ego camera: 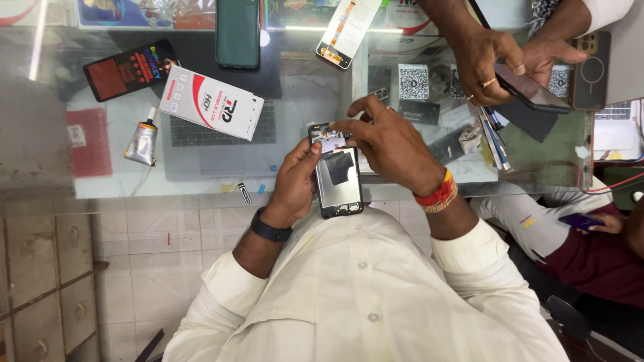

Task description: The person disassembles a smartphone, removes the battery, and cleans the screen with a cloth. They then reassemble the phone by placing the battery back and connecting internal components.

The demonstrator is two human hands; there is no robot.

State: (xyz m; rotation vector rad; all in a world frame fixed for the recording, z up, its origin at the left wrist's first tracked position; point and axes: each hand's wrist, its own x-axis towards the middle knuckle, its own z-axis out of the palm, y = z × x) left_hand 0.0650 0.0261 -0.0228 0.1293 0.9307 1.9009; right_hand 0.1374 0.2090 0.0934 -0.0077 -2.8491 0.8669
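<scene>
The left hand (295,181) cradles an opened phone (337,175) from the side, its fingers closed round the left edge and the thumb pressed on the top corner, so the frame stays steady with its bare inside facing up. The phone sits just above the near edge of the glass desk (114,161), between the two hands and close to the person's chest. The right hand (389,144) comes over from the other side, its fingers bent and pinched down at the phone's upper end, where small parts show; whether they grip anything tiny there I cannot tell. A black patch lies on the middle of the phone's inner plate. On the desk, well apart to the left, lie a white and red box (211,102), a glue tube (142,141) and a dark phone with a red screen (131,69); a green phone (237,32) and a white strip-like panel (347,30) lie further back. Across the desk another person's two hands (510,57) hold a dark phone (531,90) flat between them, likely to inspect it. At the right a seated person holds a purple phone (581,220) low on the lap
</scene>
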